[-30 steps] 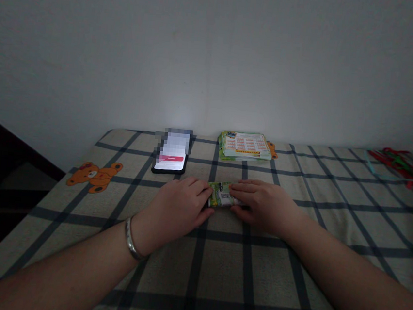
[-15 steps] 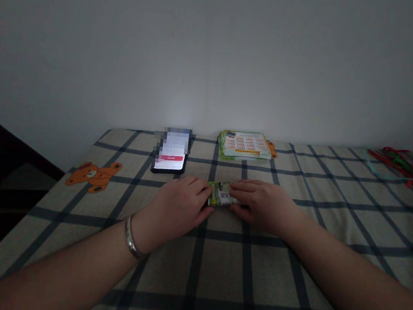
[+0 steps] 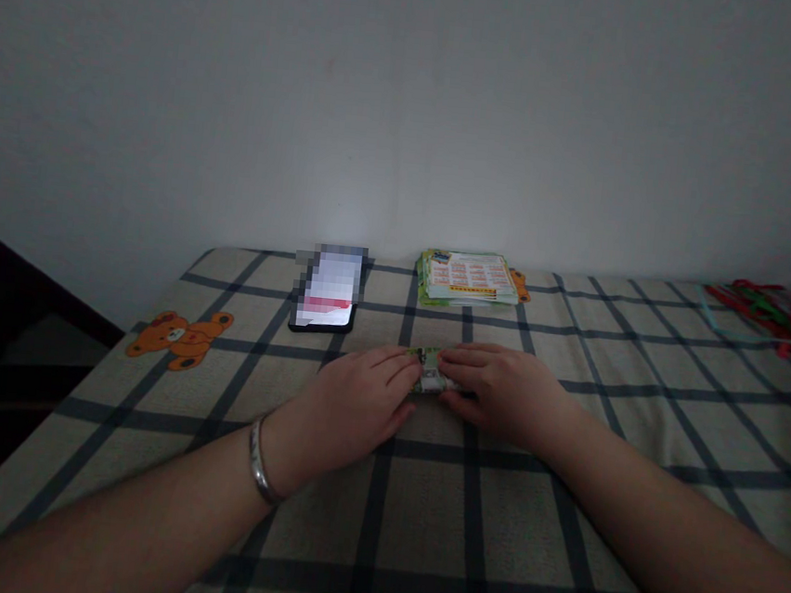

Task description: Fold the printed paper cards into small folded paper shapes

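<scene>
A small folded leaflet (image 3: 429, 380), printed green and white, lies on the checked cloth between my two hands. My left hand (image 3: 366, 404), with a silver bangle at the wrist, is closed over its left end, fingers together and pressing down. From the other side my right hand (image 3: 502, 393) grips the right end, fingers on top and thumb at the near edge. Only the leaflet's middle strip shows; both ends are hidden under the fingers.
Beyond my hands, against the wall, is a stack of printed leaflets (image 3: 471, 280). A lit phone (image 3: 330, 290) lies to its left. Tangled red, green and pale blue ribbons (image 3: 777, 324) are at the far right. An orange bear cutout (image 3: 182, 337) is at the left edge.
My left hand has slid a little to the right and covers more of the leaflet. The right hand stays in nearly the same spot.
</scene>
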The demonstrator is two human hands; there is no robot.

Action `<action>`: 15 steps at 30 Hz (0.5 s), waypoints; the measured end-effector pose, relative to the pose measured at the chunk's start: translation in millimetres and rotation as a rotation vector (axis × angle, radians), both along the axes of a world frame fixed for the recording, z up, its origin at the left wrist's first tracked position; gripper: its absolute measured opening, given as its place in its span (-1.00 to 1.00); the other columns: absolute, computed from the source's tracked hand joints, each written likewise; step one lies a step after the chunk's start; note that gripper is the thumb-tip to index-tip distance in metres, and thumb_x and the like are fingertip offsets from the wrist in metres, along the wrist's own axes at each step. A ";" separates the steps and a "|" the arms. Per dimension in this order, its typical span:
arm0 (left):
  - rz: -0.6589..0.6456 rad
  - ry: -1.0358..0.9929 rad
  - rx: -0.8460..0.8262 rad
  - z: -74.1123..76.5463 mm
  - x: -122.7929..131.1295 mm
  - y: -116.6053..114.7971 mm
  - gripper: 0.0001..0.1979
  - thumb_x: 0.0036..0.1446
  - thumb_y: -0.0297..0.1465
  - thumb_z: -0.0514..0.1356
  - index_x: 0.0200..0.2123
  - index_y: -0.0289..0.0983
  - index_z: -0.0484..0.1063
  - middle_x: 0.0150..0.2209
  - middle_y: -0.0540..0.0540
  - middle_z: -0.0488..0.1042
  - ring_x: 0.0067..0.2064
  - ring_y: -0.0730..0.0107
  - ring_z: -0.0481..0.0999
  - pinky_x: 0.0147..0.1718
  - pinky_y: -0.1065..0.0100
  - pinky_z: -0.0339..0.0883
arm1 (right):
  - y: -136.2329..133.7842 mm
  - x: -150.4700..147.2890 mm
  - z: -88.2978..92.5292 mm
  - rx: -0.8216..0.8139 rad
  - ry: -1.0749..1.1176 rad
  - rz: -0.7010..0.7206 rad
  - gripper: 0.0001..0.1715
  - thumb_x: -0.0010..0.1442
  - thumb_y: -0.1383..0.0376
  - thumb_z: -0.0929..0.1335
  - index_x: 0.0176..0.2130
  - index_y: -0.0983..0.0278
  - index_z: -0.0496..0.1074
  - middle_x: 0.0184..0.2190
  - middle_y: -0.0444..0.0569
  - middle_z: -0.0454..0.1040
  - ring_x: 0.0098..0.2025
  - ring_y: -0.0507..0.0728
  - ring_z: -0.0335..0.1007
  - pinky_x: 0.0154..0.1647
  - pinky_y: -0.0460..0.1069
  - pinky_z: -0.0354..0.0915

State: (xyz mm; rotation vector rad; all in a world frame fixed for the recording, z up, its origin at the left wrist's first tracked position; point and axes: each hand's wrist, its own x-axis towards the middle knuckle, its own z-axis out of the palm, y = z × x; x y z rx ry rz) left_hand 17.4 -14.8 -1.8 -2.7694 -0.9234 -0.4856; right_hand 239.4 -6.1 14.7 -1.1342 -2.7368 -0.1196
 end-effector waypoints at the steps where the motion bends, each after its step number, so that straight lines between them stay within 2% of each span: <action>1: -0.013 0.000 0.006 -1.4 0.4 -0.1 -0.66 0.24 -0.42 0.10 0.05 -0.40 0.36 0.04 -0.27 0.47 0.10 0.15 0.43 0.07 0.12 0.38 | 0.2 0.3 -0.5 0.001 0.001 0.004 -0.68 0.25 0.20 0.30 -0.10 0.29 0.53 -0.03 0.04 0.54 -0.03 0.20 0.48 -0.02 0.08 0.41; 7: -0.024 0.066 0.109 -4.7 2.2 0.3 -0.70 0.25 -0.47 0.07 0.00 -0.46 0.41 0.01 -0.31 0.49 0.06 0.15 0.48 0.04 0.15 0.42 | 1.2 0.9 -0.8 -0.011 -0.013 0.001 -0.65 0.27 0.18 0.27 -0.07 0.30 0.50 0.01 0.02 0.52 -0.01 0.19 0.46 0.01 0.08 0.40; 15: -0.016 0.073 0.094 -5.4 3.3 -1.1 -0.69 0.27 -0.46 0.06 0.02 -0.48 0.40 0.03 -0.35 0.47 0.08 0.13 0.47 0.04 0.13 0.41 | -0.4 -0.4 -2.2 0.020 -0.029 -0.018 -0.66 0.27 0.19 0.27 -0.08 0.28 0.51 0.02 0.04 0.51 -0.05 0.17 0.48 -0.05 0.06 0.42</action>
